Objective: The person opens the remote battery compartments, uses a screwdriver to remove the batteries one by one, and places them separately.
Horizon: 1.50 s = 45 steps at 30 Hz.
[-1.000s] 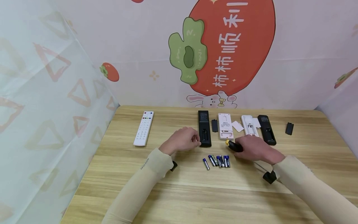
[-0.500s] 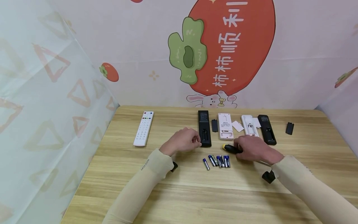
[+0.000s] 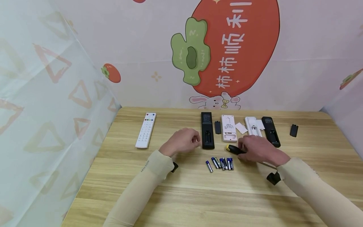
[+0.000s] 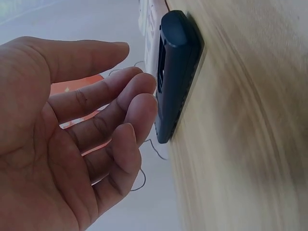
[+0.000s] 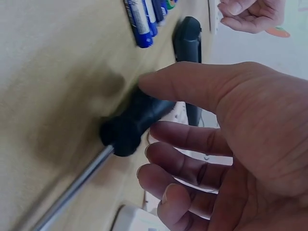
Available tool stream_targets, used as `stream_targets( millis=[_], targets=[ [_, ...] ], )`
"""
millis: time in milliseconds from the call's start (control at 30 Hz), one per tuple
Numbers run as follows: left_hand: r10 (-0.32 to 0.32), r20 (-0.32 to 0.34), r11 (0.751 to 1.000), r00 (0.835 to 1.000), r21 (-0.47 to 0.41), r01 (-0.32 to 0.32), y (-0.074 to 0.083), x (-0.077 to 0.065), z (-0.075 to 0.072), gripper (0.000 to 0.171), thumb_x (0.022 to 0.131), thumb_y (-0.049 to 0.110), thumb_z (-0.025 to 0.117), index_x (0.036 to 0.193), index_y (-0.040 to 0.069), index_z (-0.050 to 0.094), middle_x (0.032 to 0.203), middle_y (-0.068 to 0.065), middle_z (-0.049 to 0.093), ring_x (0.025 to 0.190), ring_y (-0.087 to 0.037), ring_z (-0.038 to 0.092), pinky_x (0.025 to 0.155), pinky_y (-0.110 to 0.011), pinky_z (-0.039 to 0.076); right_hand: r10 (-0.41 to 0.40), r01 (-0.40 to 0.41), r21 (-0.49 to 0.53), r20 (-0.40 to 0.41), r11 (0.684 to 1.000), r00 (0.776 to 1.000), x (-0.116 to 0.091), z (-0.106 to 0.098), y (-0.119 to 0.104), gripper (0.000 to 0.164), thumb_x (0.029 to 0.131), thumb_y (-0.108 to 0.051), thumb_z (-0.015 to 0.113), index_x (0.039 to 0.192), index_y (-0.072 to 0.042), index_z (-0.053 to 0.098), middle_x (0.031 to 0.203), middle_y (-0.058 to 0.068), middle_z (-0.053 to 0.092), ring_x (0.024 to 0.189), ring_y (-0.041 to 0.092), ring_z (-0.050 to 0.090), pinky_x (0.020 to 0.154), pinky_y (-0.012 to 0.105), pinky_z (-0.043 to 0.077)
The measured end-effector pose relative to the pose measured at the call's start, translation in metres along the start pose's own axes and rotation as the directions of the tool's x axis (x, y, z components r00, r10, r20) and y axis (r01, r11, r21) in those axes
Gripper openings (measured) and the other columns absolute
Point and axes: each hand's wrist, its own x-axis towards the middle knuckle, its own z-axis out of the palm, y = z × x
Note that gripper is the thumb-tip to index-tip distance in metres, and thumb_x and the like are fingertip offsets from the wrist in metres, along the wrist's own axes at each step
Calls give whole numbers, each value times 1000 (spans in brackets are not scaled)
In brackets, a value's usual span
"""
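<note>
A screwdriver with a black and yellow handle [image 3: 234, 149] lies low over the table, its metal shaft [image 5: 77, 180] running back under my right hand [image 3: 258, 149]. In the right wrist view the thumb overlaps the handle, while the other fingers spread loosely on its far side. My left hand [image 3: 182, 140] hovers beside a black remote [image 3: 207, 124] lying face down with its battery slot uncovered. Its fingers [image 4: 139, 113] are loosely bent and hold nothing. Several blue-and-silver batteries [image 3: 222, 163] lie in a row between the hands.
Along the back lie a white remote [image 3: 228, 127] face down, another white remote [image 3: 250, 123], a black remote [image 3: 270, 130] and loose covers, black [image 3: 217, 127] and white [image 3: 241, 128]. One black cover [image 3: 293, 130] sits far right. A white remote [image 3: 146, 130] lies face up left.
The screwdriver's yellow end has swung left and down, then come to rest. My right fingers have loosened around the handle. My left hand has drawn slightly left from the black remote.
</note>
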Motion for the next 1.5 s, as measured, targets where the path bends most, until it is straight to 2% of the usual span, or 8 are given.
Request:
stream_targets(
  millis=[300,500,633,767,933,1167,1333,1500],
  targets=[
    [-43,-45,996,998,74,47,-7,-2,-6,19,98,28,69,106,12,75,92,2,68,83,-16,61,76,-33,52,26,-24,34,-55,999,998,-7,-13,2,18,90,-28,74,96,-12,69,81,-3,59,71,14,53,61,33,46],
    [-15,-172,981,985,189,48,-18,-3,-11,28,98,26,70,120,10,72,117,-6,69,106,-22,62,90,-39,53,62,-49,67,-200,997,978,-9,-21,10,27,91,-28,75,103,-5,70,91,5,66,78,19,60,69,41,53],
    [25,-311,965,950,256,58,-28,-2,-13,37,97,27,71,129,9,67,125,-10,65,115,-29,59,93,-45,52,95,-58,120,-330,991,939,-10,-27,17,34,94,-26,73,113,1,67,105,18,68,93,33,64,80,52,55],
    [47,-415,947,908,307,92,-39,-1,-16,48,98,30,68,140,8,59,135,-12,59,126,-32,52,103,-51,46,133,-70,155,-439,985,888,-14,-35,24,46,97,-29,69,127,4,60,126,27,61,116,46,56,91,64,48],
    [65,-472,927,879,354,122,-50,-2,-24,60,100,36,65,149,6,47,148,-14,50,139,-35,41,112,-54,36,148,-73,158,-530,985,835,-19,-44,35,61,100,-36,65,144,1,47,147,29,44,135,50,38,102,71,36],
    [62,-512,920,857,362,149,-61,-7,-35,62,101,38,63,151,6,44,152,-15,45,144,-37,35,115,-55,29,20,16,48,-661,999,750,-20,-41,49,67,101,-32,62,151,5,38,155,29,35,143,47,30,118,60,21],
    [83,-554,918,828,365,152,-66,-12,-41,63,99,38,65,149,5,46,150,-16,47,141,-38,38,113,-56,30,18,18,45,-686,999,727,-19,-37,47,68,99,-33,64,151,4,40,154,29,37,142,47,32,117,62,24],
    [96,-584,917,806,367,157,-73,-22,-47,63,98,37,68,147,3,48,147,-18,50,137,-40,42,111,-57,34,17,28,54,-685,998,728,-19,-34,39,67,98,-31,67,150,2,42,153,28,38,141,47,34,114,65,26]
  ],
)
